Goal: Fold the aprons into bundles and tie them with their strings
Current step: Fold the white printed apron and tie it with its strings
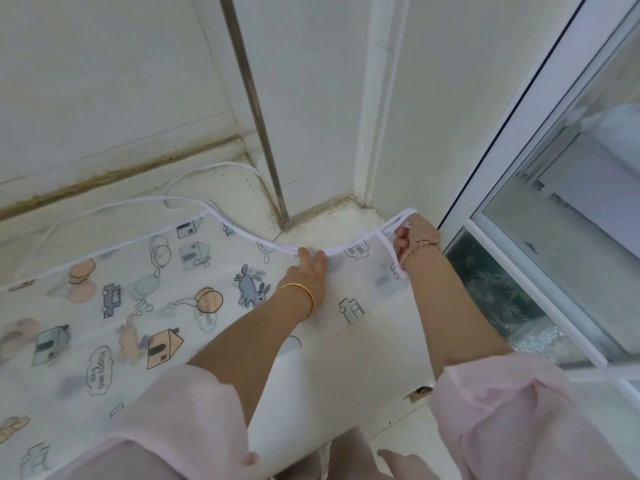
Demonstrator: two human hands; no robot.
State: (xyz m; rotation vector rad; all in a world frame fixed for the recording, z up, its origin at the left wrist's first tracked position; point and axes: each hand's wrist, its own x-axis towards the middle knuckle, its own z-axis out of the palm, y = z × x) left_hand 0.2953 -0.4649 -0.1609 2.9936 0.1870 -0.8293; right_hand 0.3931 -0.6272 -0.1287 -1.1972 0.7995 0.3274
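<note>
A translucent white apron [145, 292] printed with houses, cars, balloons and rabbits lies spread across a white counter [346, 368]. Its white strings [114, 204] trail in loops toward the back wall. My left hand [310, 268] presses flat with straight fingers on the apron's top hem. My right hand [414, 242] grips the apron's right corner and the white neck strap, lifting that corner a little off the counter. A gold bangle is on my left wrist and a thin bracelet on my right.
A tiled wall with a stained seam [114, 174] runs along the back. A metal pipe [256, 109] stands in the corner. A window frame [512, 188] rises on the right, close to my right hand.
</note>
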